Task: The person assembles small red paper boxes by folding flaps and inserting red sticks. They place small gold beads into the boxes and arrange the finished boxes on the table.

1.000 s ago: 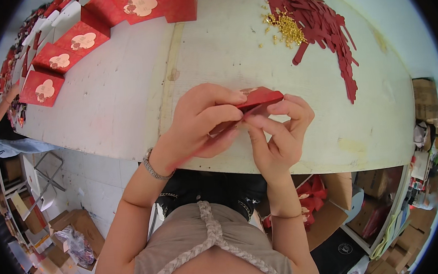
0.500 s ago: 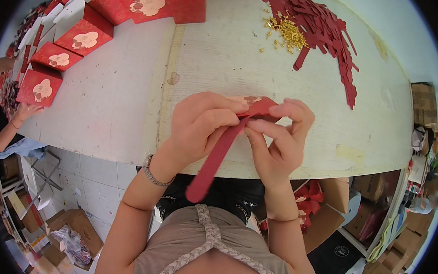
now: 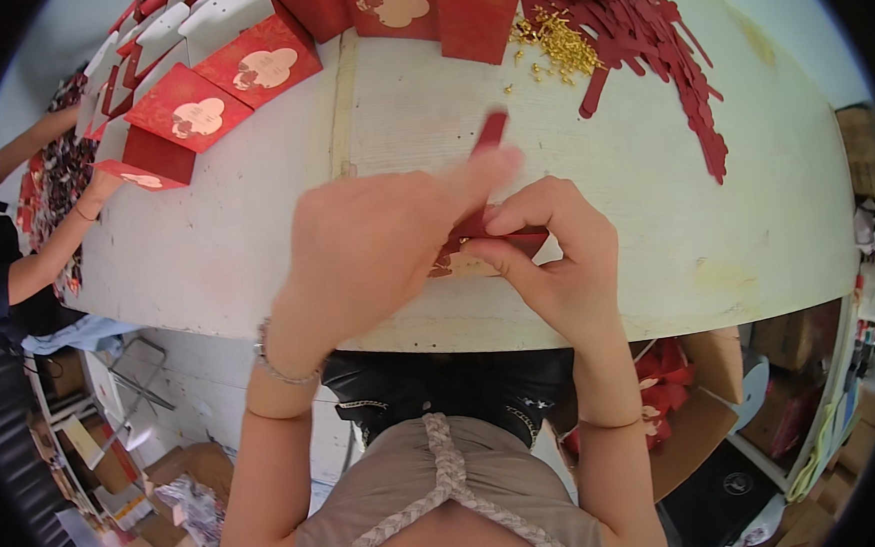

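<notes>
Close to the table's near edge, a small red box (image 3: 528, 241) with a pale label is tilted between my hands. My right hand (image 3: 568, 250) pinches its edge between thumb and forefinger. A tiny gold fastener (image 3: 465, 240) shows beside that thumb. From the box a flat dark-red strip (image 3: 494, 128) sticks up and away from me. My left hand (image 3: 371, 247), blurred by motion, is closed about the strip's lower part, a finger or thumb lying across it. Its other fingers and the box's left end are mostly hidden.
Gold fasteners (image 3: 569, 50) lie in a pile beside a heap of dark-red strips (image 3: 643, 30) at the back right. Red boxes (image 3: 265, 68) stand in rows at the back left. A co-worker's hand (image 3: 102, 186) touches the nearest one. A carton (image 3: 703, 438) holds red pieces below the table.
The strip has swung from hanging toward me to pointing away. The box has turned, and my left hand has moved over it. The view has shifted; the co-worker's box is tipped differently.
</notes>
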Tool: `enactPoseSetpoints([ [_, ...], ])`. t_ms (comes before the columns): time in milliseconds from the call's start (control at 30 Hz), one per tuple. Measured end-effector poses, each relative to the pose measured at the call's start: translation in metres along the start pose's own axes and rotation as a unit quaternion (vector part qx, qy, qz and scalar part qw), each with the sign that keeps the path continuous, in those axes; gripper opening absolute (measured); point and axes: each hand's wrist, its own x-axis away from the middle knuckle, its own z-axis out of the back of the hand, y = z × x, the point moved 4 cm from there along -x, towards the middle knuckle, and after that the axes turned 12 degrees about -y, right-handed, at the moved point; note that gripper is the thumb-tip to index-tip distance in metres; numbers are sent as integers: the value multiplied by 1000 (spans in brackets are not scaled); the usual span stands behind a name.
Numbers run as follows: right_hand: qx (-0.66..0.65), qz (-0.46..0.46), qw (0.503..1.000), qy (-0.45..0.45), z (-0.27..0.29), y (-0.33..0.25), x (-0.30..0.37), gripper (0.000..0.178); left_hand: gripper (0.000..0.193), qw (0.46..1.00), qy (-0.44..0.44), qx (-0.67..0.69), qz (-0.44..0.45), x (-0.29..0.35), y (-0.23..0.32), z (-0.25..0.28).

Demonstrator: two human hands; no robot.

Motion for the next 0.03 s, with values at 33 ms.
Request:
enactPoseSetpoints([
  [33, 29, 35, 999, -10, 2, 0, -2, 21, 65, 992, -102, -63, -43, -6, -3, 7],
])
